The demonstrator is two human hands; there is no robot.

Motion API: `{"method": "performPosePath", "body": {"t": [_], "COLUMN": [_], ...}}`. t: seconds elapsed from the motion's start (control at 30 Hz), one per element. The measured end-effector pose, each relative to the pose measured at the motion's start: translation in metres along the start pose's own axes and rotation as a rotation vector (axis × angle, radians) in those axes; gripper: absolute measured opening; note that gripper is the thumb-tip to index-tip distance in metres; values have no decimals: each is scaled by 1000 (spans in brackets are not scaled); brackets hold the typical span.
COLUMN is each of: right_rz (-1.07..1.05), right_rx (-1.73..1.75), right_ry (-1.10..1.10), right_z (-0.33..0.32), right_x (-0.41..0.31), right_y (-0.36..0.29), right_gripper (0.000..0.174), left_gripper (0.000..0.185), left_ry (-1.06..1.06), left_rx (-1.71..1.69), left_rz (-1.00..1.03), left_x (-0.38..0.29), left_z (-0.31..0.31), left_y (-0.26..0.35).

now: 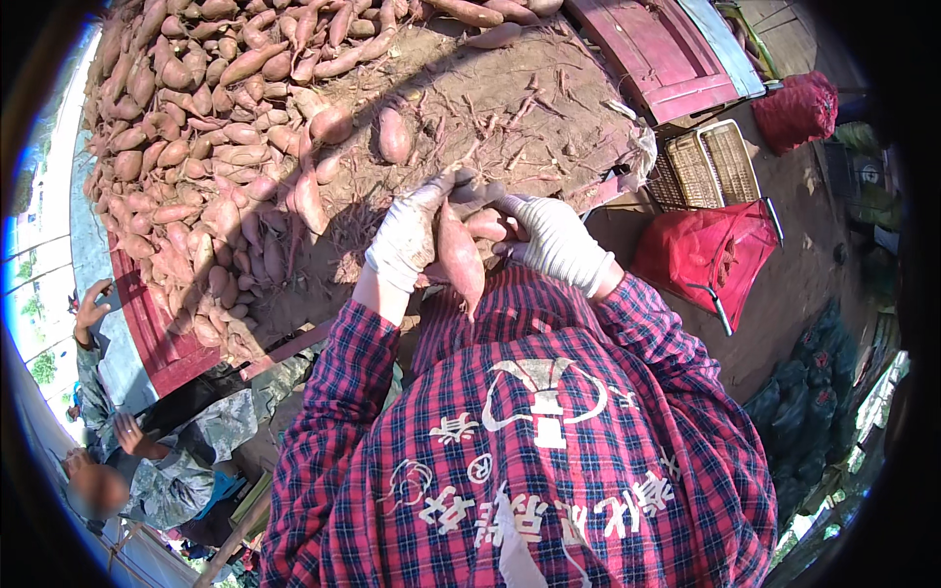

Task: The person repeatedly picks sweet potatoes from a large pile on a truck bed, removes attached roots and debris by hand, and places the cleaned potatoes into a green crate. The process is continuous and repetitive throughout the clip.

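Observation:
My left hand [408, 234], in a soiled white knit glove, grips the upper end of a spindle-shaped sweet potato [461, 259]. That root hangs tip down towards my plaid garment. My right hand [559, 237], gloved the same way, closes around another sweet potato [489, 224] just beside it. Both hands meet at the tops of the roots, where fingers hide whether the two are joined. Just beyond them, a loose sweet potato [395, 136] lies on the soil-covered work surface [441, 66], among thin root trimmings [518, 110].
A large heap of sweet potatoes [198, 147] covers the left and far side. To the right are a red mesh bag on a metal frame [706, 246], a wicker-patterned basket [724, 165] and a filled red sack [795, 110]. Another person's hand [93, 305] is at the left edge.

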State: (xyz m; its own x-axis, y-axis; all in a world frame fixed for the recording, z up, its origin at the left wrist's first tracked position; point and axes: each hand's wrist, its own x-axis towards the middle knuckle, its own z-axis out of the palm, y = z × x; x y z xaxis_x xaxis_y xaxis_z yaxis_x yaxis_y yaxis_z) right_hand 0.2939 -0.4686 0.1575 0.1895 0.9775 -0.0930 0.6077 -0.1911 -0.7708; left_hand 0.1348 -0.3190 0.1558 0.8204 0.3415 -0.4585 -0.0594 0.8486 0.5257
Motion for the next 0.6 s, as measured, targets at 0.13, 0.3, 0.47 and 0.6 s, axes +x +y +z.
{"method": "performPosePath", "body": {"t": [0.13, 0.3, 0.47, 0.6], "right_rz": [52, 401, 623, 650], "right_rx": [286, 1426, 1678, 1832], "right_ry": [-137, -315, -257, -259], "right_z": [-24, -11, 21, 26], "right_x": [1, 1, 12, 17], "right_y": [-1, 4, 21, 20], "right_gripper": [47, 40, 47, 56], "left_gripper": [26, 32, 28, 32], "left_ry": [-255, 34, 194, 104], "left_rx": [-336, 72, -104, -137], "left_rz": [95, 204, 140, 127], "left_x": [4, 10, 3, -6], "left_z": [-57, -57, -85, -86], "left_y": [3, 0, -5, -5]}}
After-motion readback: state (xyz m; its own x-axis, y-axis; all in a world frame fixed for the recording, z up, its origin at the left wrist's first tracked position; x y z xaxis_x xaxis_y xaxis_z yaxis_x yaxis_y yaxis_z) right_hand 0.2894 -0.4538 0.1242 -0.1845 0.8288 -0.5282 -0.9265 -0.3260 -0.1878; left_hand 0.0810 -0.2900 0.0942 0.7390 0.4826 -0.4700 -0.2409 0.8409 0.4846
